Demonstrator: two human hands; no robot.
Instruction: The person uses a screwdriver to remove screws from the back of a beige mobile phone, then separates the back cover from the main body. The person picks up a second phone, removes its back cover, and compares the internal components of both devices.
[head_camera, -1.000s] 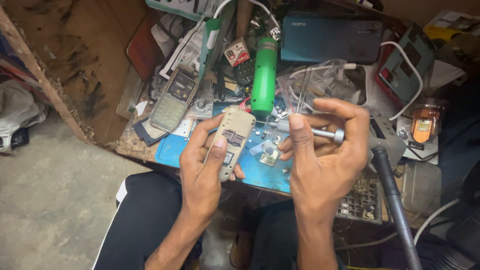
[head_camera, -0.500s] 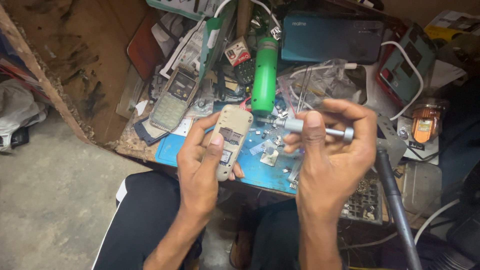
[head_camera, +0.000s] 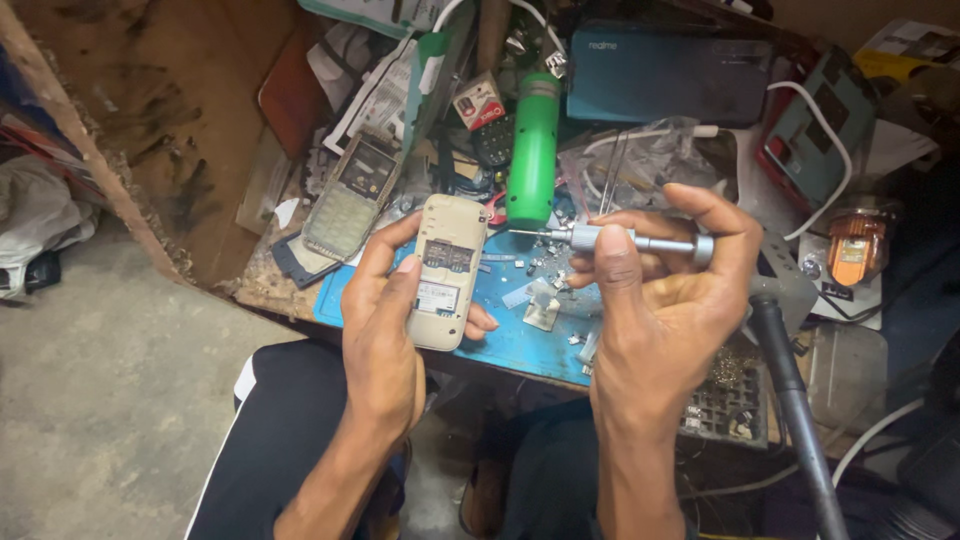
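1. Beige phone body (head_camera: 447, 268), back open, stands upright in the left hand (head_camera: 385, 330), fingers curled round its edges, above the blue mat (head_camera: 520, 335).
2. Right hand (head_camera: 665, 300) pinches a silver precision screwdriver (head_camera: 625, 241), tip pointing at the phone.
3. White label (head_camera: 437, 297), rectangular, sits low inside the phone; a teal box (head_camera: 665, 75) lies behind.
4. Since earlier, the screwdriver tip has probably come nearer the phone.
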